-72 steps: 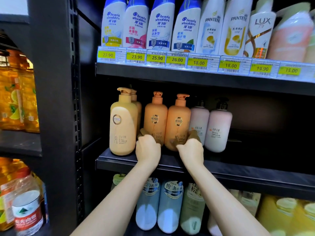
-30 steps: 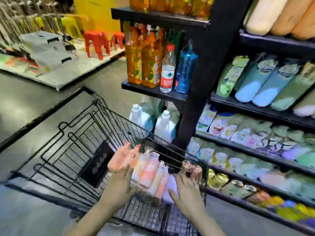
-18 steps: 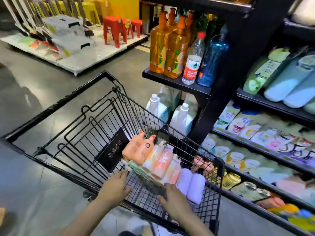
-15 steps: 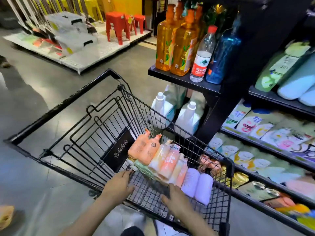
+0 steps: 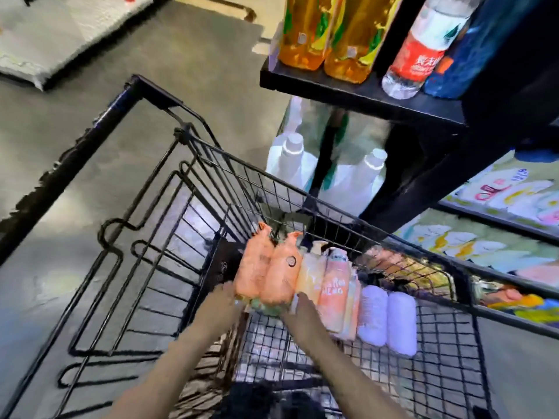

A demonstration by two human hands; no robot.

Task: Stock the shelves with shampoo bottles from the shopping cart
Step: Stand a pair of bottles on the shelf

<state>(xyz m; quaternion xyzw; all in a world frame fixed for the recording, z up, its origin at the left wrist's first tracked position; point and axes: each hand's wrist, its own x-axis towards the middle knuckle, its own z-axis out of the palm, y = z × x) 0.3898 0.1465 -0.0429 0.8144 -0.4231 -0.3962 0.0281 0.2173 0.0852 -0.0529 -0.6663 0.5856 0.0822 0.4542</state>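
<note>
A black wire shopping cart [image 5: 332, 213] stands by the shelving, with a row of bottles lying in its basket. Two orange pump bottles [image 5: 252, 267] [image 5: 282, 275] lie at the row's left end, then peach-pink bottles [image 5: 332, 285], then two lilac bottles [image 5: 385, 319]. My left hand [image 5: 225, 297] grips the base of the left orange bottle from its left side. At the base of the right orange bottle, my right hand [image 5: 302, 311] grips with the thumb up between it and the peach bottle. The view is blurred and the fingertips are hidden under the bottles.
A black shelf [image 5: 363, 96] overhangs the cart's far right corner, carrying yellow oil bottles [image 5: 305, 31] and a water bottle [image 5: 420, 49]. White jugs [image 5: 290, 160] stand on the floor level below. Lower shelves of packets [image 5: 484, 246] run along the right. Grey floor lies to the left.
I turned from the shelf to the cart. Both hands moved from the cart's near edge forward onto the bases of the two orange bottles, and the view dropped closer.
</note>
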